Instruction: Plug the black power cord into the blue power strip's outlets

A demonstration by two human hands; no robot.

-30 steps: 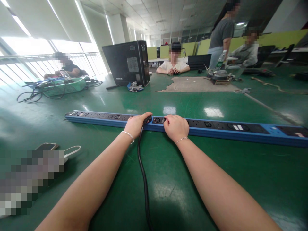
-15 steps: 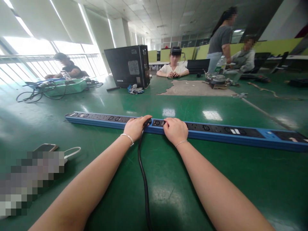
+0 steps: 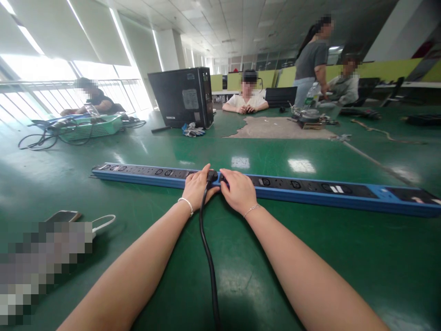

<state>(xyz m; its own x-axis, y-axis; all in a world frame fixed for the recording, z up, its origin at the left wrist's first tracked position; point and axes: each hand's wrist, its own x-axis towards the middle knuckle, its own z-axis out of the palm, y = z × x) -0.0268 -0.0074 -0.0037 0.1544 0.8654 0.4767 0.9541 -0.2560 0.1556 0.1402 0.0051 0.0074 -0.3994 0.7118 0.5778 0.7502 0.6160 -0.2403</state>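
A long blue power strip (image 3: 317, 196) with black socket panels lies across the green table. A black plug (image 3: 212, 175) sits at one of its sockets near the middle, and its thick black cord (image 3: 207, 243) runs down toward me. My left hand (image 3: 198, 187) is closed around the plug, with its fingers on the left side and its thumb below, by the cord. Just to the right, my right hand (image 3: 239, 189) grips the strip, fingers curled over its top and thumb toward the plug. Its fingertips are partly hidden.
A phone (image 3: 64, 216) and a blurred-out object with a white loop lie at left. Farther back are a green basket (image 3: 93, 128) of cables, a black computer case (image 3: 181, 99), gloves (image 3: 193, 130) and a bottle (image 3: 312, 94). Several people are around the table's far side.
My right hand has slid left along the strip, close to the plug. My left thumb now shows below the plug, and the left fingers have shifted to its left side.
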